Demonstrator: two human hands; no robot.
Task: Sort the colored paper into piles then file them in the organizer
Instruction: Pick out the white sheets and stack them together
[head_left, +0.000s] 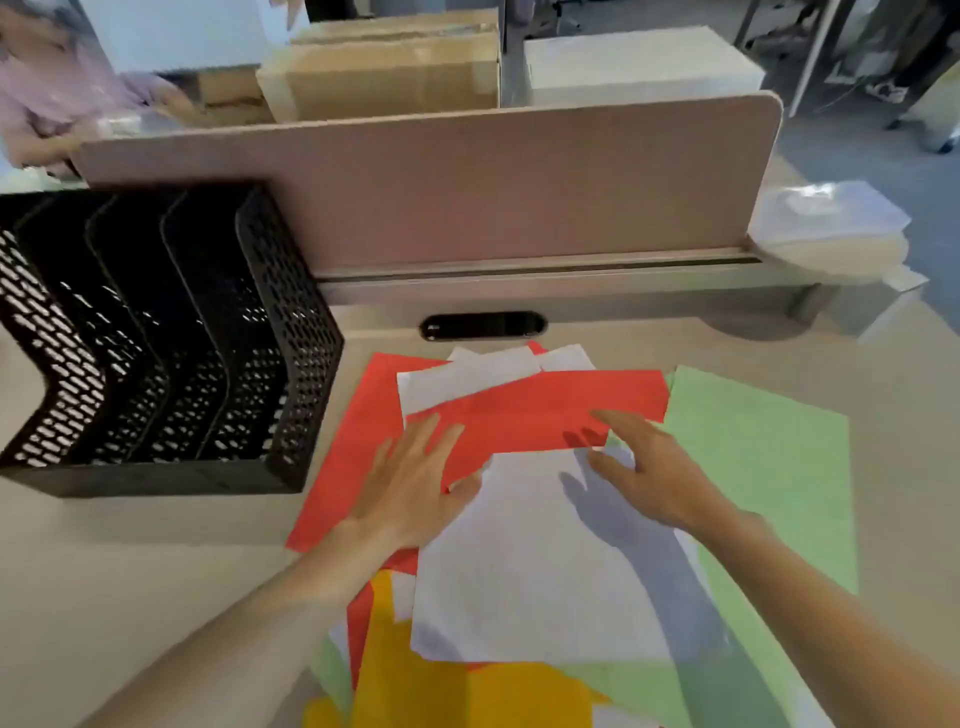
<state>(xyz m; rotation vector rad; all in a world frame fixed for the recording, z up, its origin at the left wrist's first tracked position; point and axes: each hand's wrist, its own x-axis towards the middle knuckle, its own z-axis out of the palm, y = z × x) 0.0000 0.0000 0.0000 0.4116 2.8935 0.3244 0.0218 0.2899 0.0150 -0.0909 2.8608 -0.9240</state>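
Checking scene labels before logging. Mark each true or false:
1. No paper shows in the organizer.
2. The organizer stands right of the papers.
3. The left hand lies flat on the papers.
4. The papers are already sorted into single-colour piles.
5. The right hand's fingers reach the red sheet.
1. True: the organizer shows only bare mesh slots.
2. False: it stands to the left of the papers.
3. True: the left hand rests there with straight, spread fingers.
4. False: the red sheet, white sheet, green sheet and yellow sheet overlap in one mixed heap.
5. True: the right hand has its fingertips at that sheet's lower right edge.
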